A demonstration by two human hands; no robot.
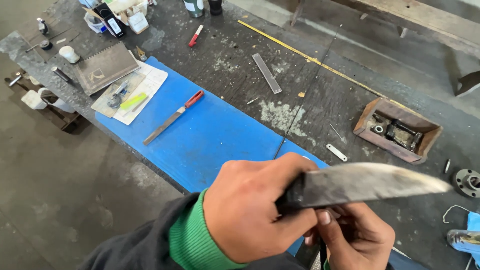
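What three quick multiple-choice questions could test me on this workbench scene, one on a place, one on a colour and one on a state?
1. Where does the red-handled file lie?
A. on the blue mat
B. in the wooden box
C. on the floor

2. What colour is the cuff at the left wrist?
A. yellow
B. green
C. white

3. How is the knife blade held?
A. lying free on the bench
B. stuck upright in the wood
C. gripped in the hands above the bench

Answers:
1. A, the file rests flat on the mat, apart from the box.
2. B, a green ribbed cuff shows under the dark sleeve.
3. C, the left hand closes round the handle end and the right hand sits just under it.
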